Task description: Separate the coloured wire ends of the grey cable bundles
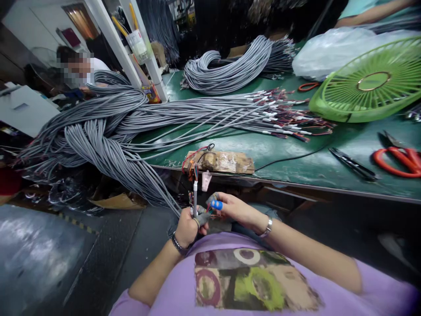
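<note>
My left hand is closed around a grey cable in front of my body. That cable stands upright, with a white sleeve near its top and thin coloured wires above it. My right hand, a blue band on one finger and grey coverings on some fingertips, is bent in a pinch close to the left fingers. Fine coloured wires show between the two hands. Just beyond them, a wooden block with a small device and red and black leads sits at the bench edge.
Long grey cable bundles cross the green bench and hang over its left edge. A coiled bundle lies behind. To the right are tweezers, red-handled scissors and a green fan. Other people are at the far left and upper right.
</note>
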`<state>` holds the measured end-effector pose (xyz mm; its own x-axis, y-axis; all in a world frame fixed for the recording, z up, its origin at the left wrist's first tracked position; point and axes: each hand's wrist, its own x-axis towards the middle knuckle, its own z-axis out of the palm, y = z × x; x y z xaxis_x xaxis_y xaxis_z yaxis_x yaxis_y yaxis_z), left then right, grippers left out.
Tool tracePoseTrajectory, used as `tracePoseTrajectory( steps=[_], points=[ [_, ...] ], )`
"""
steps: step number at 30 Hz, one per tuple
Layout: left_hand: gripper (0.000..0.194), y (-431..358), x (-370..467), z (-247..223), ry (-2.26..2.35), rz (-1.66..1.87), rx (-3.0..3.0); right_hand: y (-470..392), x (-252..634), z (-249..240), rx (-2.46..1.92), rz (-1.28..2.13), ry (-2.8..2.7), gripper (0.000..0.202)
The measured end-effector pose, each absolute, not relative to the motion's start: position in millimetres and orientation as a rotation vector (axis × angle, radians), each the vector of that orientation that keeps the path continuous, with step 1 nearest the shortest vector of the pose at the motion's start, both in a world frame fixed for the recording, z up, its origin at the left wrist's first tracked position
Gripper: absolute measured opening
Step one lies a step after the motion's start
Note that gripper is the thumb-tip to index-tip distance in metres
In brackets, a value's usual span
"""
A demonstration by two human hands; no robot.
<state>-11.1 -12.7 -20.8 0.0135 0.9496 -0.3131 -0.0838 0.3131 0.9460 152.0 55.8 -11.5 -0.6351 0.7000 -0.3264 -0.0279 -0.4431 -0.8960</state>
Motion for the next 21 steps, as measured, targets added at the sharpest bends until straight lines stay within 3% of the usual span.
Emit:
tracePoseTrajectory(
  steps=[5,12,21],
  points=[
    [0.036,-13.2,-9.1,-22.0,1.309,0.995,0.952,54.3,143.7,-14.1,-0.933,1.999,-1.488,0.043],
    [0.036,-12.3,-9.8,-25.5,1.328,1.013,0.937,51.3,146.3,-13.9,-0.927,2.018,-1.424,0.032],
    [0.036,-19.8,-2.1,-13.5,1.277,0.857,0.983,61.7,139.2,-28.0,-1.282,1.861,-0.889,0.015]
  ],
)
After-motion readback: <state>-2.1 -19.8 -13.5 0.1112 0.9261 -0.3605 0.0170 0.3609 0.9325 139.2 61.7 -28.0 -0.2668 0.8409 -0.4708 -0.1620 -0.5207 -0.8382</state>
